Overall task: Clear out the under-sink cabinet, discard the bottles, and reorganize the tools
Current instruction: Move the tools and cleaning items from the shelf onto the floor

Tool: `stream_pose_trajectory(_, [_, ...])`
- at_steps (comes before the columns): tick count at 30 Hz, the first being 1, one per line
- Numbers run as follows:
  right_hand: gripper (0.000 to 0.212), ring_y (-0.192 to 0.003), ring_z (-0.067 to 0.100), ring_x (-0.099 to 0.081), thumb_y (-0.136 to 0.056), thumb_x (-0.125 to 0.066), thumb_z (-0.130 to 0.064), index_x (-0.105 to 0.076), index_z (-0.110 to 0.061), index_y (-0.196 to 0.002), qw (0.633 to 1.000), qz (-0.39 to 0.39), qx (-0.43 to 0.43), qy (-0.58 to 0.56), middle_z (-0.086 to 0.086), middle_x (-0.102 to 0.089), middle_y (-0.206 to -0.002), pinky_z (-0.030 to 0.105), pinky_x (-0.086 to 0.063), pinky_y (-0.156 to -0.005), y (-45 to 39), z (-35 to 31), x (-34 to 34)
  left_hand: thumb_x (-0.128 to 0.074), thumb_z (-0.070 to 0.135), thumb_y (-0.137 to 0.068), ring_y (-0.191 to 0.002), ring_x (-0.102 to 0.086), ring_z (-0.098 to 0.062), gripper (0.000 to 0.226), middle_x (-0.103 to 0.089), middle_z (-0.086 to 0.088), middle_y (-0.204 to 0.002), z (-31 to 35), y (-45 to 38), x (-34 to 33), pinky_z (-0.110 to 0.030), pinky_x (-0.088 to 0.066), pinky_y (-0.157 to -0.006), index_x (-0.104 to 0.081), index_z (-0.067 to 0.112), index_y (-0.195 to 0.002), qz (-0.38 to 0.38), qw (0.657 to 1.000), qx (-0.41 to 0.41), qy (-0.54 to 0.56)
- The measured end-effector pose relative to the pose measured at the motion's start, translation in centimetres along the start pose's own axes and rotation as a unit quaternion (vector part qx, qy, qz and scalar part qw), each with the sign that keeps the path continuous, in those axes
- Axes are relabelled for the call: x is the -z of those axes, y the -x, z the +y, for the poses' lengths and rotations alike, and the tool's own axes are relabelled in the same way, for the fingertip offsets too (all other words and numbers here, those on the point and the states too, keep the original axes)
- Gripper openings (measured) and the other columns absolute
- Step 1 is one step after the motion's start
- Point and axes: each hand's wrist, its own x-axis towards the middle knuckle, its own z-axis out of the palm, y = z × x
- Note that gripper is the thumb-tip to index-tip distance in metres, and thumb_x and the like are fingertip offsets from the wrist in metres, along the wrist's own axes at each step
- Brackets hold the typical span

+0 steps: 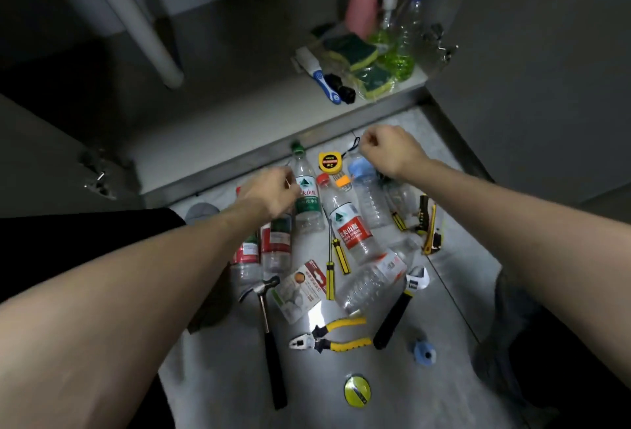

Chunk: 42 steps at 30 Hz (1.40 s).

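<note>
Left hand (269, 194) has its fingers curled at the green-label bottle (307, 200), seemingly gripping it, though contact is blurred; right hand (389, 148) is fisted over the blue-cap bottle (367, 189), pinching the tape measure (329, 162) cord or nothing, can't tell. Bottles lie on the floor (211, 377) before the cabinet (211, 128), long axes pointing away, red-label bottle (348, 227) between the hands and nearer the left. Labels show Chinese characters and a triangle logo; smaller print is unreadable.
</note>
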Motion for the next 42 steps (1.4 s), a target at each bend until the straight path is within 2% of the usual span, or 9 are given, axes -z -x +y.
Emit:
stream_pose_trajectory(3, [0.015, -0.096, 0.029, -0.063, -0.094, -0.056, -0.027, -0.067, -0.018, -0.098, 1.0, -0.019, -0.011, 0.011, 0.006, -0.067, -0.097, 0.036, -0.051, -0.08, -5.4, -2.0, 0.6, -0.053, 0.039, -0.094, -0.072, -0.059, -0.016, 0.017, -0.067, -0.002, -0.09, -1.1, -4.6, 2.4, -0.029, -0.043, -0.057, -0.061, 0.024, -0.093, 0.017, 1.0, 0.012, -0.008])
stream_pose_trajectory(8, [0.036, -0.111, 0.037, -0.059, -0.093, -0.056, -0.016, -0.057, -0.013, -0.129, 0.992, 0.001, 0.028, 0.12, 0.014, -0.056, -0.127, 0.045, -0.051, -0.092, -12.8, -2.4, 0.7, -0.055, 0.045, -0.09, -0.092, -0.061, -0.025, 0.023, -0.067, -0.002, -0.098, -2.1, -13.2, 3.9, -0.033, -0.044, -0.073, -0.066, 0.026, -0.099, 0.033, 0.998, 0.056, 0.021])
stream_pose_trajectory(15, [0.032, -0.115, 0.034, -0.055, -0.094, -0.057, -0.023, -0.058, -0.013, -0.124, 0.989, 0.055, 0.048, 0.125, 0.013, -0.053, -0.132, 0.04, -0.046, -0.084, -16.2, 0.4, -3.3, -0.057, 0.035, -0.086, -0.094, -0.064, -0.025, 0.015, -0.07, -0.001, -0.094, 1.9, -21.3, 1.8, -0.034, -0.053, -0.086, -0.066, 0.026, -0.095, 0.082, 0.972, 0.108, 0.193])
stream_pose_trajectory(23, [0.02, -0.074, 0.024, -0.052, -0.084, -0.061, -0.031, -0.045, -0.028, -0.095, 0.969, 0.148, -0.093, -0.173, -0.006, -0.055, -0.079, 0.036, -0.038, -0.065, -11.7, 1.6, -6.7, -0.06, 0.054, -0.084, -0.104, -0.063, -0.031, 0.035, -0.067, -0.006, -0.108, 6.1, -25.1, 0.1, -0.03, -0.043, -0.078, -0.062, 0.022, -0.1, 0.148, 0.948, 0.186, 0.21])
stream_pose_trajectory(27, [0.024, -0.072, 0.023, -0.06, -0.086, -0.057, -0.025, -0.041, -0.029, -0.104, 0.96, 0.131, -0.092, -0.231, -0.004, -0.06, -0.079, 0.04, -0.048, -0.063, -7.4, 4.3, -8.4, -0.074, 0.059, -0.073, -0.103, -0.061, -0.025, 0.045, -0.065, 0.0, -0.109, 7.1, -25.8, -0.8, -0.032, -0.047, -0.082, -0.058, 0.027, -0.101, 0.138, 0.941, 0.2, 0.235])
stream_pose_trajectory(32, [0.027, -0.067, 0.004, -0.063, -0.092, -0.056, -0.015, -0.05, -0.031, -0.114, 0.93, 0.163, -0.166, -0.284, -0.01, -0.065, -0.083, 0.024, -0.049, -0.054, -1.3, 8.1, -11.2, -0.069, 0.037, -0.065, -0.08, -0.068, -0.029, 0.032, -0.071, -0.008, -0.084, 6.6, -24.7, -0.9, -0.034, -0.056, -0.068, -0.07, 0.013, -0.086, 0.088, 0.947, 0.221, 0.218])
stream_pose_trajectory(37, [0.02, -0.083, 0.01, -0.054, -0.086, -0.045, -0.014, -0.058, -0.016, -0.101, 0.907, 0.283, -0.15, -0.272, -0.004, -0.055, -0.098, 0.018, -0.038, -0.065, 1.3, 10.6, -10.6, -0.049, 0.031, -0.096, -0.112, -0.06, -0.039, 0.043, -0.062, -0.021, -0.124, 6.6, -22.2, -0.2, -0.036, -0.05, -0.085, -0.059, 0.001, -0.124, 0.126, 0.871, 0.29, 0.375])
stream_pose_trajectory(39, [0.019, -0.084, 0.017, -0.052, -0.082, -0.043, -0.015, -0.057, -0.014, -0.095, 0.883, 0.324, -0.177, -0.29, -0.001, -0.055, -0.095, 0.023, -0.033, -0.067, 1.6, 11.1, -9.8, -0.05, 0.022, -0.089, -0.102, -0.063, -0.041, 0.025, -0.067, -0.023, -0.111, 7.7, -19.1, -0.2, -0.045, -0.053, -0.086, -0.061, 0.004, -0.102, 0.178, 0.85, 0.255, 0.425])
stream_pose_trajectory(42, [0.016, -0.085, 0.031, -0.054, -0.081, -0.044, -0.014, -0.054, -0.011, -0.093, 0.873, 0.325, -0.215, -0.293, 0.008, -0.061, -0.093, 0.032, -0.03, -0.069, 1.8, 12.1, -8.8, -0.05, 0.028, -0.077, -0.071, -0.052, -0.035, 0.014, -0.057, -0.015, -0.077, 9.4, -13.7, -1.3, -0.045, -0.045, -0.063, -0.051, 0.015, -0.082, 0.173, 0.844, 0.161, 0.482])
